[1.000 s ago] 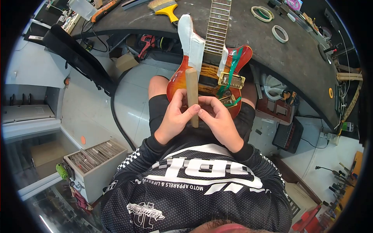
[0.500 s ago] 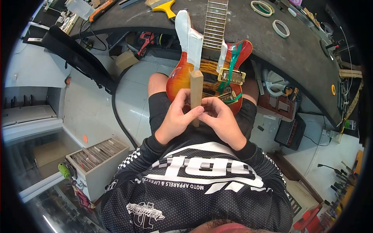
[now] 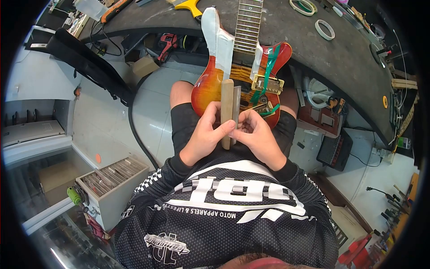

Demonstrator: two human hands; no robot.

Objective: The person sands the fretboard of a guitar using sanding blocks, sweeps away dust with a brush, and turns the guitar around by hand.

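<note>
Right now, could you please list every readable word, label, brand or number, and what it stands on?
"MOTO APPARELS & LIFESTY": upside down on the jersey, its end cut off.
Large white letters: too distorted to read surely.
Lower emblem: too stylised and blurred.
Sleeve badge: too small.

The left grip holds a squared wooden block, and the right grip pinches a thin grey strip just beside it. A sunburst guitar sits over the thighs, partly covered with white masking and green tape, its neck over the dark tabletop, where pale tape rolls and a yellow-handled brush lie.
</note>
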